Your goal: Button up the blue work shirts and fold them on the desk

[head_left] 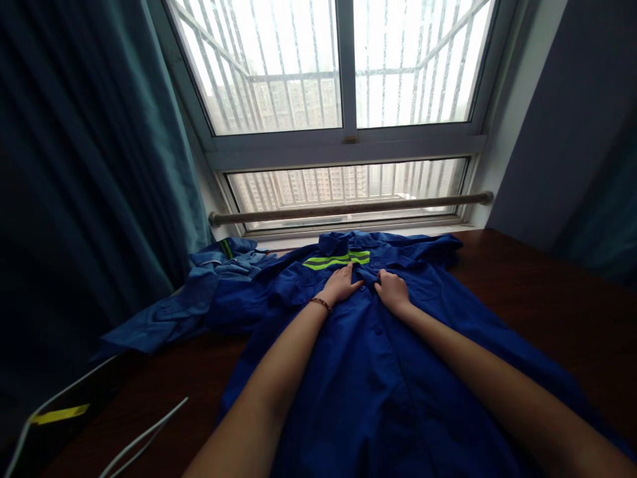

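A blue work jacket point(343, 372) with dark buttons lies spread out, its collar toward the window. A bright yellow-green band with grey stripes point(323, 261) crosses its chest. My left hand point(341, 285) lies on the jacket's front just below the band, fingers stretched forward and thumb apart. Close by on the right, my right hand point(393, 291) has its fingers curled on the edge of the buttoned front and grips the fabric. Between the two hands the cloth is slightly raised. Part of the front opening is hidden under my fingers.
Dark brown wooden surface point(537, 285) lies under the jacket. Lighter blue clothing point(199, 292) is crumpled at the left, beside a teal curtain point(164, 199). White cables point(144, 435) with a yellow tag point(60, 415) are at lower left. A horizontal rail point(348, 209) crosses the window.
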Motion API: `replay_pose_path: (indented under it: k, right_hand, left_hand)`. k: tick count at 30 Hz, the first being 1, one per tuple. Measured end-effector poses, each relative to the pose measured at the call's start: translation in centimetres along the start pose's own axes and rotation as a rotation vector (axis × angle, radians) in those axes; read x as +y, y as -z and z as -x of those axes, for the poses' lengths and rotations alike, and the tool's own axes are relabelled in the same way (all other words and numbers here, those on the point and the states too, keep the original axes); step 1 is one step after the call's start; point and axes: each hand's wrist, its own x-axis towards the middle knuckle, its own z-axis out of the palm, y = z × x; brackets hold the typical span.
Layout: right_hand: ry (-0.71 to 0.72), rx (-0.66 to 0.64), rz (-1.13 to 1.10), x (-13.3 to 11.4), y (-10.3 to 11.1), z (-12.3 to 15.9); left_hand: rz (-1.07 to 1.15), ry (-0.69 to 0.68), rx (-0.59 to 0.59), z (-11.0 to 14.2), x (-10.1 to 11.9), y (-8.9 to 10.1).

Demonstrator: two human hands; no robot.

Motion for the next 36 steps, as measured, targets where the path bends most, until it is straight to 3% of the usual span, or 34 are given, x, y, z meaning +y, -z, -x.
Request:
replay_pose_path:
  k: [4, 8, 11, 14, 16, 23, 28, 33, 36]
  right_hand:
    - [0.004, 0.022, -0.257, 2.3, -0.6, -0.4]
    - [0.030, 0.060, -0.415, 2.7, -0.7, -0.9]
    - [0.072, 0.106, -0.498, 2.0, -0.6, -0.8]
    - [0.119, 0.001, -0.439, 1.3, -0.3, -0.6]
    - [0.147, -0.103, -0.397, 1.0, -0.3, -0.4]
    - [0.126, -0.339, -0.311, 0.0, -0.6, -0.7]
    - [0.031, -0.414, -0.295, -0.7, 0.8, -2.1]
    - [0.001, -0.456, -0.475, -0.8, 1.8, -1.8]
    - [-0.087, -0.468, -0.834, -0.4, 1.0, -0.8]
  left_hand:
    - [-0.007, -0.038, 0.016, 0.2, 0.2, 0.5]
    - [-0.029, -0.152, 0.138, 1.4, 1.1, 0.9]
    - [-0.104, -0.212, 0.068, 2.6, 1.8, 1.0]
    - [-0.148, -0.196, -0.111, 3.4, 2.2, 0.7]
    - [-0.182, -0.168, -0.164, 3.7, 2.1, 0.4]
    - [-0.210, -0.118, -0.096, 4.0, 0.9, -0.2]
    - [-0.160, -0.157, -0.109, 4.3, 0.9, -0.2]
    - [-0.034, -0.114, -0.059, 4.6, 1.7, 0.1]
    - [0.195, 0.086, -0.079, 4.4, 2.3, 0.2]
